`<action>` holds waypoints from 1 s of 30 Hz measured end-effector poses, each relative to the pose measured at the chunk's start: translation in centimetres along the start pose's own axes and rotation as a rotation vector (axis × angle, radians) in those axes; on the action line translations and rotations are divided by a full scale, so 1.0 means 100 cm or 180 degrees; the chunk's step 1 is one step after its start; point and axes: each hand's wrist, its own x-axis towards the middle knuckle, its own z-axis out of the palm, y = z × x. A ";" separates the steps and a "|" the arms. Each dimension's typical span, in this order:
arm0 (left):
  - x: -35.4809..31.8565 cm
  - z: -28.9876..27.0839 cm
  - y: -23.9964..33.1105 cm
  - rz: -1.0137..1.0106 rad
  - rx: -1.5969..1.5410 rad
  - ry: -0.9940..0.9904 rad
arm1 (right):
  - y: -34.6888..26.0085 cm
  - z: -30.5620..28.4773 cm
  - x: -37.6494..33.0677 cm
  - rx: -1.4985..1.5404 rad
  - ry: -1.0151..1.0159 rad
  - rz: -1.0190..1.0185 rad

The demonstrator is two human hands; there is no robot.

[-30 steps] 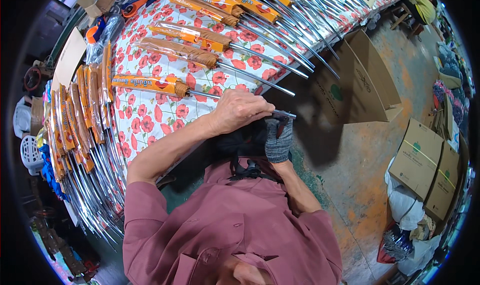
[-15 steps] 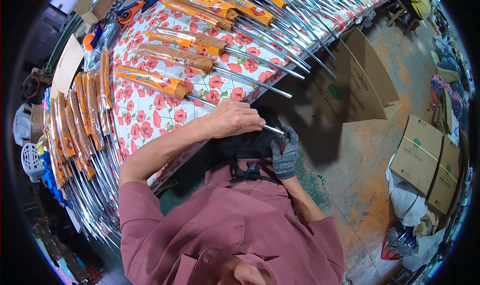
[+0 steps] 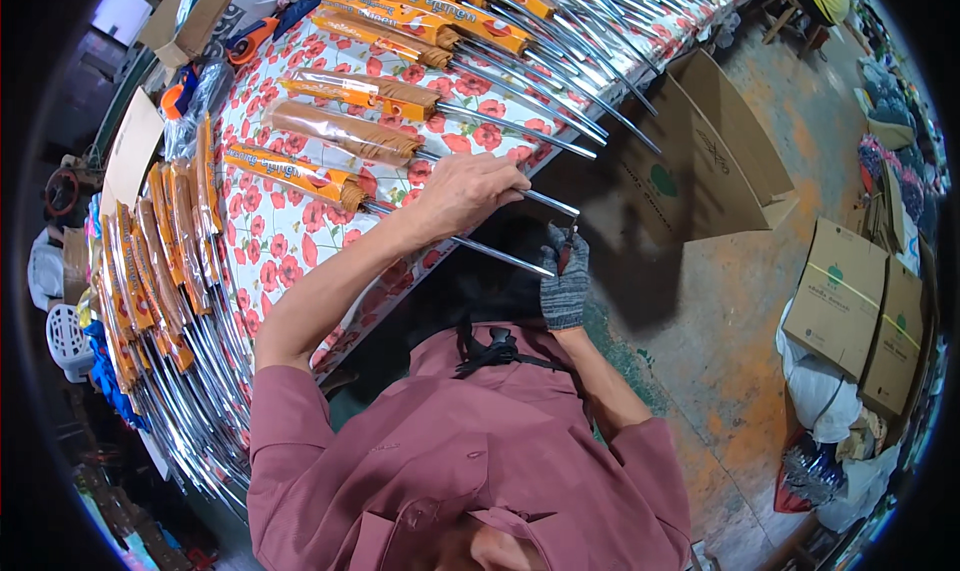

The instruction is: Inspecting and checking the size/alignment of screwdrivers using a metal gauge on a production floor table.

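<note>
My bare left hand (image 3: 468, 193) is closed round the metal rod (image 3: 550, 204) of a brown, ruffled-headed piece in a clear plastic sleeve (image 3: 345, 131), which lies on the table. My right hand (image 3: 566, 293), in a grey knitted glove, is closed on a small hand tool with a dark red handle (image 3: 567, 255). Its metal tip is close to the rod's free end; whether they touch I cannot tell. Just nearer lies a similar piece in an orange printed sleeve (image 3: 295, 174), its rod (image 3: 505, 256) passing below my left forearm and ending beside the glove.
More sleeved pieces (image 3: 420, 29) lie along the flowered tablecloth (image 3: 265, 231), rods past the edge. Another bundle (image 3: 165, 271) stands at left. An open cardboard box (image 3: 690, 161) is on the floor, with flat cartons (image 3: 835, 296) at right. A person in yellow (image 3: 825, 1) sits far off.
My left hand has moved from the nearest piece's rod to the rod of the piece beyond it. My right hand with the tool has shifted slightly away from me, toward that rod's end.
</note>
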 end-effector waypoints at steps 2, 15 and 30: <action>-0.001 0.002 0.005 -0.0160 -0.0181 -0.0022 | -0.001 0.005 0.001 0.0503 0.0097 0.0149; 0.004 0.001 0.017 -0.0244 -0.0523 0.0063 | -0.026 0.014 0.015 0.0106 0.0140 -0.0245; 0.000 0.000 0.019 -0.0203 -0.0652 0.0037 | -0.030 0.021 0.017 0.0873 0.0344 -0.0296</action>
